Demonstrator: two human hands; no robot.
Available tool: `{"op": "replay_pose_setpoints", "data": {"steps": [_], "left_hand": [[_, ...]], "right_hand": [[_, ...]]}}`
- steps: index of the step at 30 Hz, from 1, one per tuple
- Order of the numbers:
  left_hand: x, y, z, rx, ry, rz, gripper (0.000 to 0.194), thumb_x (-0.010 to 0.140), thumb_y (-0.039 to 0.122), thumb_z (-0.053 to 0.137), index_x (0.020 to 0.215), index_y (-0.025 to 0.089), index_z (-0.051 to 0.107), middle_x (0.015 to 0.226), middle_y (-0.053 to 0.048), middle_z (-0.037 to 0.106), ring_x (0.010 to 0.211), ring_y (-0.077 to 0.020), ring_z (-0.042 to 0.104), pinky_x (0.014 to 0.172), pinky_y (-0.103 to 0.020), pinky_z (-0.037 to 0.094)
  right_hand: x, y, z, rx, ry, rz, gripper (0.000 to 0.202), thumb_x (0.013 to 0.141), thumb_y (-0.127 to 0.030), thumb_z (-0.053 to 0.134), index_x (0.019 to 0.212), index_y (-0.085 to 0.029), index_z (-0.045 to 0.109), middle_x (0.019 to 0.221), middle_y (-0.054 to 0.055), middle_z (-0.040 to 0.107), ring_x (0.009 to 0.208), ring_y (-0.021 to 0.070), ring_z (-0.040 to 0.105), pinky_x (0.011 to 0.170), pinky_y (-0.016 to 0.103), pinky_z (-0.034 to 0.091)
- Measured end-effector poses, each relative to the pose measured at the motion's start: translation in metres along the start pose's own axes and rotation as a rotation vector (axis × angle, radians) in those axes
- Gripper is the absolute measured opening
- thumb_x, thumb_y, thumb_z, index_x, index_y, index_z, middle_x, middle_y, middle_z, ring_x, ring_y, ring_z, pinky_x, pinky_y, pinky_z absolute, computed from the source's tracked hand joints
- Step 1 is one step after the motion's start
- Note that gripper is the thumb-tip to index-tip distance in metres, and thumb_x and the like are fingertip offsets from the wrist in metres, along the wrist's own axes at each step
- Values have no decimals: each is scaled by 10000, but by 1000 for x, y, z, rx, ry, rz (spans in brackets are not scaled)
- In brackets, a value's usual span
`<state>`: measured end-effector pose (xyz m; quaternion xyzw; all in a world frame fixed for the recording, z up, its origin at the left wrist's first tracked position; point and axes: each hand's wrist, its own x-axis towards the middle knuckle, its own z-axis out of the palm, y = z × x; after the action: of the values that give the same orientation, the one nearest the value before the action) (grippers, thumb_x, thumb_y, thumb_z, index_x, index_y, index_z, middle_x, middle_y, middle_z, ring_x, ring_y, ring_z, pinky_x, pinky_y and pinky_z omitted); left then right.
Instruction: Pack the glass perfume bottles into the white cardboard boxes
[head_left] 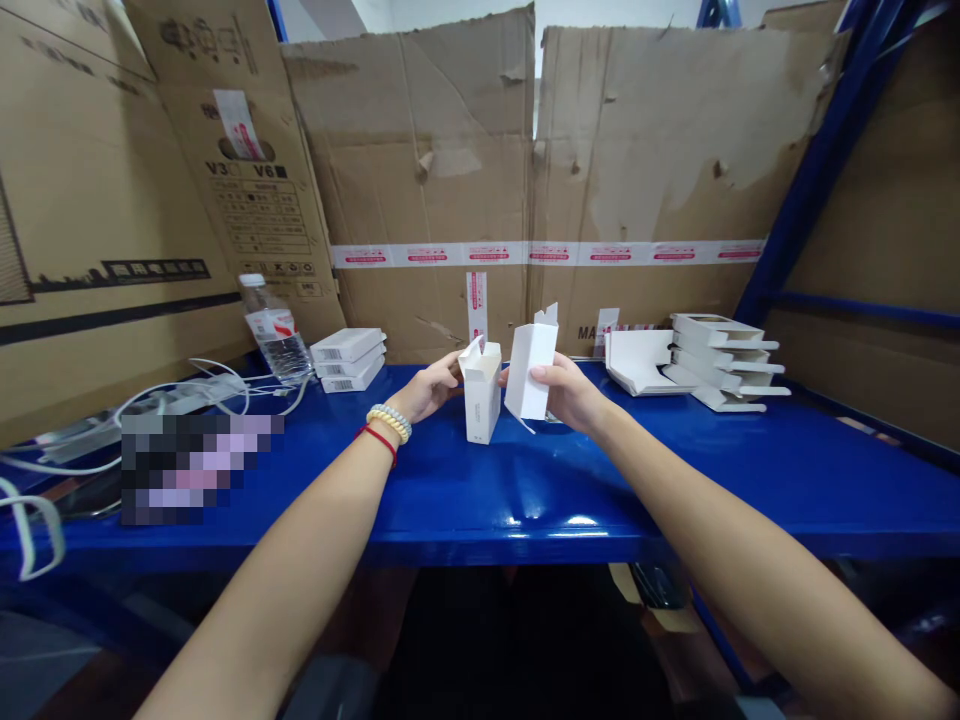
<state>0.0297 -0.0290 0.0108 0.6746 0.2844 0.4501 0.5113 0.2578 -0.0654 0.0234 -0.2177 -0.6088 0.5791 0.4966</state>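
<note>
A small white cardboard box [482, 405] stands upright with its top flaps raised, near the middle of the blue table. My left hand [431, 390] grips it from the left, its fingertips partly hidden behind the box. My right hand [574, 392] holds a second white box [531, 372], tilted, just right of the first. The right thumb presses on that box's side while the other fingers are hidden behind it. Flaps stick out at the second box's top and bottom. A narrow gap separates the two boxes.
Three closed white boxes [349, 360] are stacked at the back left, by a water bottle [276, 330]. White cables [202, 385] and a pixelated patch lie farther left. Several open white boxes [720, 360] are piled at right. Cardboard sheets [427, 150] wall the blue table [450, 500].
</note>
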Motion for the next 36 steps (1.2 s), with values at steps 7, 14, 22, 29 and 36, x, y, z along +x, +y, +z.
{"op": "replay_pose_setpoints", "data": {"steps": [7, 14, 22, 29, 36], "left_hand": [[-3, 4, 18, 307, -146, -9, 969, 535, 291, 829, 1400, 206, 402, 1325, -138, 578, 1240, -322, 524, 1036, -512, 398], [-3, 8, 36, 407, -183, 66, 947, 479, 263, 890, 1326, 187, 473, 1318, -148, 574, 1212, -307, 552, 1056, -497, 389], [-2, 2, 40, 401, -178, 94, 980, 500, 303, 892, 1367, 199, 446, 1326, -169, 555, 1227, -327, 534, 1049, -530, 378], [-3, 3, 44, 493, -127, 85, 984, 484, 344, 898, 1344, 158, 457, 1309, -171, 563, 1187, -323, 552, 1017, -520, 410], [-4, 3, 42, 466, -163, 105, 970, 496, 331, 891, 1354, 181, 464, 1290, -156, 583, 1175, -320, 566, 1025, -531, 401]], "right_hand": [[1, -6, -4, 54, 176, -164, 491, 563, -485, 752, 910, -223, 523, 980, 92, 718, 946, 310, 672, 795, 490, 559], [2, -6, -7, 21, 243, -277, 552, 578, -565, 722, 962, -221, 524, 1038, 115, 702, 1021, 328, 649, 838, 508, 542], [2, 1, -8, -208, 256, -365, 666, 521, -597, 793, 1027, -273, 507, 1148, 76, 652, 1026, 289, 626, 884, 490, 513], [4, 11, -2, -199, 226, -378, 736, 505, -565, 831, 1054, -288, 426, 1053, 48, 630, 993, 257, 623, 916, 471, 504], [6, 14, -2, -223, 230, -385, 771, 535, -643, 787, 1100, -309, 381, 1073, 49, 603, 983, 246, 609, 912, 466, 503]]}}
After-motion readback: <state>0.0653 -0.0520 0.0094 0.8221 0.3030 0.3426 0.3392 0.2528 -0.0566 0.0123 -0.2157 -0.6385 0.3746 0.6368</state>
